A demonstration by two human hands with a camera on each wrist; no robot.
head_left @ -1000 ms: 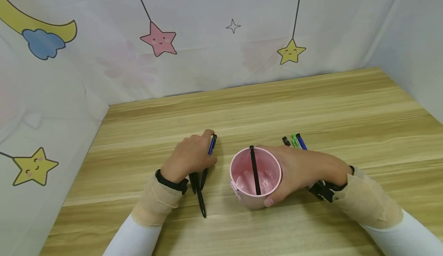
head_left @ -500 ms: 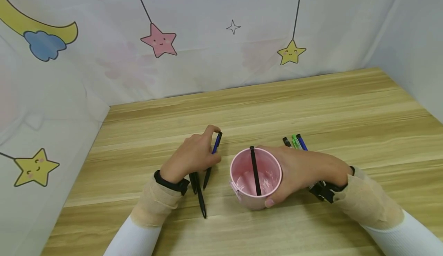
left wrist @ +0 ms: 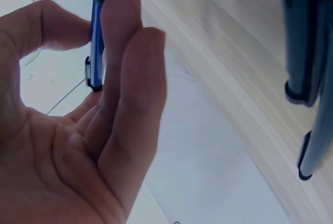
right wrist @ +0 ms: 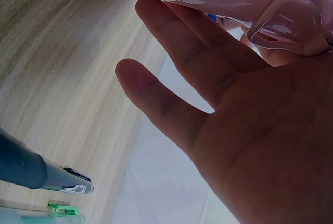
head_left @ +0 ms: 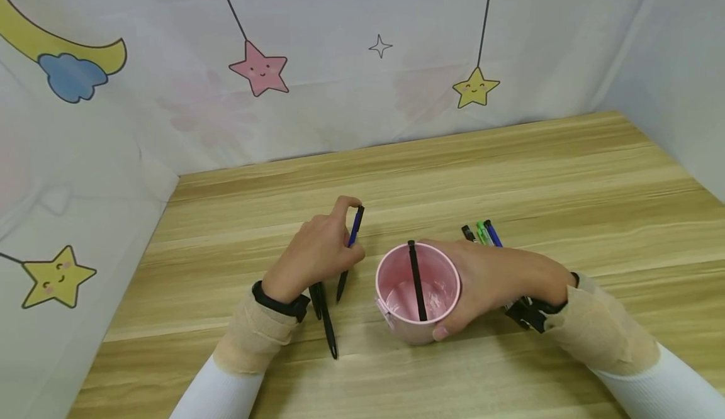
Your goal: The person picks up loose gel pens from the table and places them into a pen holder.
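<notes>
Blue-and-black pen, slanting with its tapered end low, is in the left hand, just left of the pink bucket. That hand's grip is a narrow pinch, thumb against the barrel and a fingertip at the upper end. With so little contact, the pen could pivot or slip out if the thumb eases; whether its lower end touches the desk I cannot tell.

The right hand holds the bucket, thumb on the near wall and fingers round the far side. In its wrist view the outermost finger stands off the wall, so a knock to the rim might tip the bucket.

A slim black pen sits in the bucket, its top end by the far rim; a careless entry beside it could snag. Dark pens lie under the left wrist, which could drag them if it swings low. Near the right forearm, the green pen and blue pen risk being rolled by the wrist strap.
</notes>
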